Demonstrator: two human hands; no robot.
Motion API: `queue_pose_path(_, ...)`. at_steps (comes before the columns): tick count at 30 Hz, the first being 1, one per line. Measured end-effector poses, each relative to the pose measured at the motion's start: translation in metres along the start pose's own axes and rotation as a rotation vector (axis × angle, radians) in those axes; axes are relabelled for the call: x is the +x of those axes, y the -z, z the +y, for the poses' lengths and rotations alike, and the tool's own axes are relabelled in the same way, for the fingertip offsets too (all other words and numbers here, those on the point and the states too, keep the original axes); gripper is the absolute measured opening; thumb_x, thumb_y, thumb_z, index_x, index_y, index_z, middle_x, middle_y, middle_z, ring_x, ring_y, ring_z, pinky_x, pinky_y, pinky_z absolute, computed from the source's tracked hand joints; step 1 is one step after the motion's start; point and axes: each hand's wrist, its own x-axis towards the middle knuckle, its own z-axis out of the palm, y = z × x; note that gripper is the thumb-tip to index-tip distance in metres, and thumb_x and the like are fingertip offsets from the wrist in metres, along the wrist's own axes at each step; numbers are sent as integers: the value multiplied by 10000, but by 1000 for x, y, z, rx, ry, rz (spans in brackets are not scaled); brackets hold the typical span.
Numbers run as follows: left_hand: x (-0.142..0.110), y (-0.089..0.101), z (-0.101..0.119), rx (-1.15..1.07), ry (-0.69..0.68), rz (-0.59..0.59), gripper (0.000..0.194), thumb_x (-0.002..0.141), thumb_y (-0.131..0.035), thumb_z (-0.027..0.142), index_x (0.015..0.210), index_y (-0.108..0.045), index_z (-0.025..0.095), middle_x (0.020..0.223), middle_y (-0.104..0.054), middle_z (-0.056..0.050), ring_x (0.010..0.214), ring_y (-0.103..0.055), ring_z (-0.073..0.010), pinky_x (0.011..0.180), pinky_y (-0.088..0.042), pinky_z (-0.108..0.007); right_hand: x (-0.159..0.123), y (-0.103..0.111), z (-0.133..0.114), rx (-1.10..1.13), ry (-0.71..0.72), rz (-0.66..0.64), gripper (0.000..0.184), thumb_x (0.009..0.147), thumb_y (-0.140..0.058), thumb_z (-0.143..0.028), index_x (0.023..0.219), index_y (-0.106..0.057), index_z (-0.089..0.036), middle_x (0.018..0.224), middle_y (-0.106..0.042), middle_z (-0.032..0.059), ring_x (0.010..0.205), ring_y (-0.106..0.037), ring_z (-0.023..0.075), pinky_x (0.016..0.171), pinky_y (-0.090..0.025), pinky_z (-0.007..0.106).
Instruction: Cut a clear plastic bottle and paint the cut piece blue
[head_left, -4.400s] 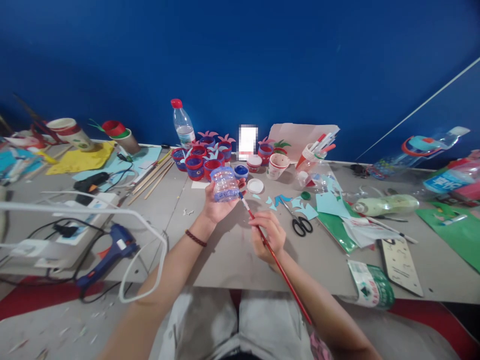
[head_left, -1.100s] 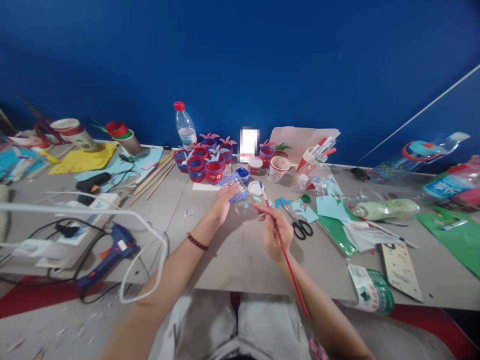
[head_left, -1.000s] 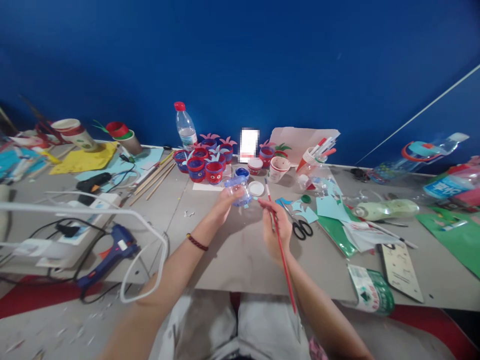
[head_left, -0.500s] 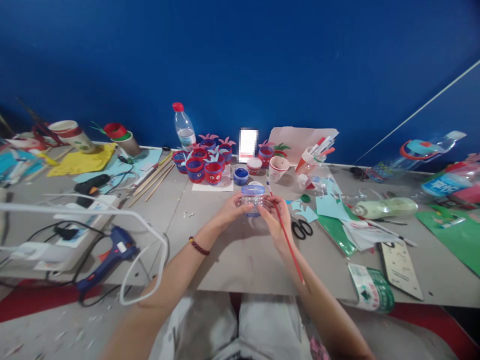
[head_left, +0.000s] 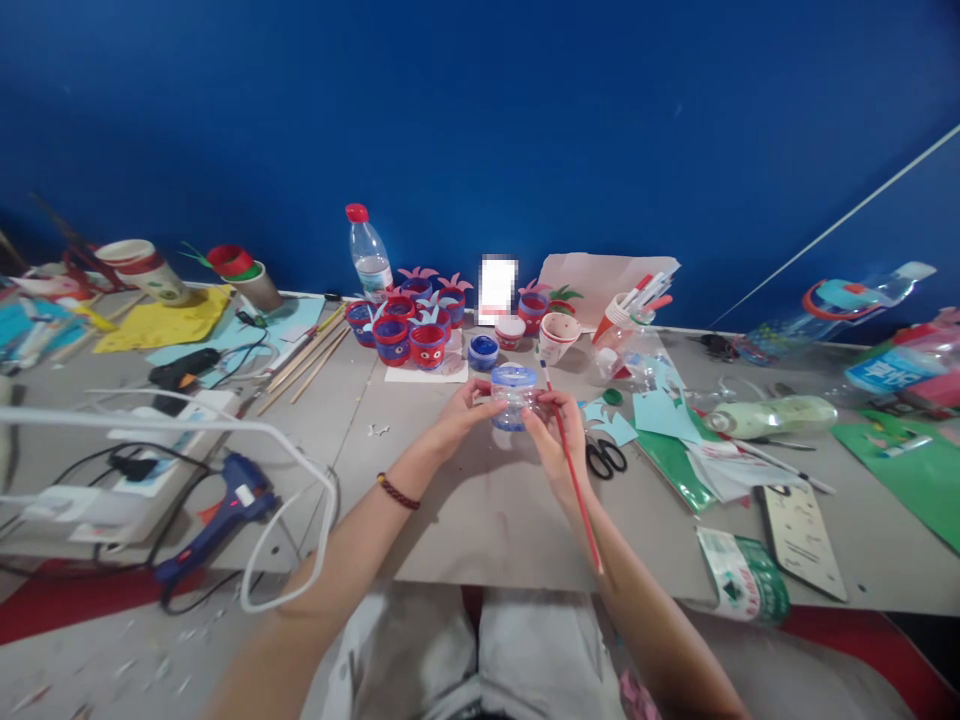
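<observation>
A small clear plastic cup with blue paint on it [head_left: 514,396] is held upright between both hands above the grey table [head_left: 480,500]. My left hand [head_left: 461,415] grips its left side with curled fingers. My right hand [head_left: 556,436] touches its right side while also holding a red-handled paintbrush [head_left: 571,470], whose tip points up and away. An open pot of blue paint [head_left: 482,351] stands just behind the cup, next to a red-rimmed pot [head_left: 509,329].
Several red-and-blue painted cups [head_left: 409,325] and a water bottle [head_left: 365,250] stand at the back. Scissors [head_left: 601,455] and blue paper cutouts [head_left: 660,405] lie to the right. Glue guns [head_left: 217,505], cables and wooden sticks [head_left: 304,350] fill the left side.
The cup has gone from my left hand alone, tilted over the paint pots, to upright between both hands nearer the table's middle. The brush has swung up beside the cup.
</observation>
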Motion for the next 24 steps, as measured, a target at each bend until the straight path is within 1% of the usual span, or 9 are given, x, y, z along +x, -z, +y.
queue_pose_path(4, -1, -1, 0, 36, -17, -9, 455, 553, -916, 407, 828, -630, 186, 891, -688, -37, 854, -617, -183, 841, -443, -338, 1, 1, -2, 35, -76, -11, 443, 679, -831, -442, 941, -539, -236, 1060, -685, 46, 940, -666, 202, 890, -523, 388)
queue_pose_path(7, 1, 2, -3, -6, -24, -23, 441, 607, -872, 509, 818, -658, 186, 868, -691, -43, 845, -618, -189, 861, -446, -352, 1, 2, -5, 117, -147, 5, 405, 717, -790, -479, 943, -555, -238, 994, -696, 24, 910, -659, 196, 837, -520, 358)
queue_pose_path(9, 3, 5, -5, -5, -27, -24, 416, 631, -859, 521, 809, -676, 192, 843, -693, -38, 840, -621, -191, 884, -444, -366, 1, 2, -7, 183, -196, -5, 364, 755, -740, -514, 916, -567, -238, 932, -692, 13, 873, -650, 194, 787, -518, 341)
queue_pose_path(11, 4, 7, -8, 5, -35, -48, 406, 633, -868, 500, 863, -707, 206, 874, -714, -39, 875, -636, -202, 918, -441, -377, 2, 2, -8, 226, -237, -32, 350, 768, -715, -537, 863, -570, -233, 862, -669, 3, 811, -628, 185, 728, -508, 319)
queue_pose_path(13, 4, 9, -9, 10, -35, -105, 463, 644, -862, 509, 976, -735, 213, 975, -744, -66, 952, -656, -229, 955, -438, -393, 2, 1, -9, 245, -260, -51, 358, 768, -707, -551, 826, -562, -229, 810, -641, -3, 752, -597, 171, 673, -488, 298)
queue_pose_path(15, 4, 10, -11, 12, -19, -166, 544, 660, -842, 548, 1065, -746, 197, 1070, -753, -111, 1025, -667, -268, 985, -438, -416, 2, 1, -10, 249, -272, -60, 364, 761, -714, -551, 818, -554, -228, 778, -622, -10, 714, -571, 159, 638, -466, 283)
queue_pose_path(19, 3, 11, -11, 0, 16, -218, 613, 664, -821, 592, 1096, -761, 161, 1103, -755, -163, 1049, -685, -312, 995, -453, -448, 2, 0, -11, 225, -259, -60, 364, 739, -744, -526, 819, -546, -231, 735, -590, -28, 670, -538, 141, 617, -437, 269)
queue_pose_path(22, 1, 9, -8, -1, 16, -219, 638, 629, -842, 595, 1072, -768, 141, 1079, -757, -173, 1016, -694, -313, 978, -463, -448, 3, 0, -9, 201, -244, -51, 381, 718, -768, -518, 840, -551, -229, 756, -597, -34, 676, -541, 131, 641, -443, 267)
queue_pose_path(24, 0, 8, -6, 1, 16, -186, 638, 598, -859, 592, 1033, -773, 133, 1030, -763, -166, 972, -698, -299, 950, -472, -437, 4, 0, -8, 163, -218, -37, 397, 707, -778, -524, 859, -559, -230, 795, -627, -26, 707, -572, 140, 682, -469, 283)
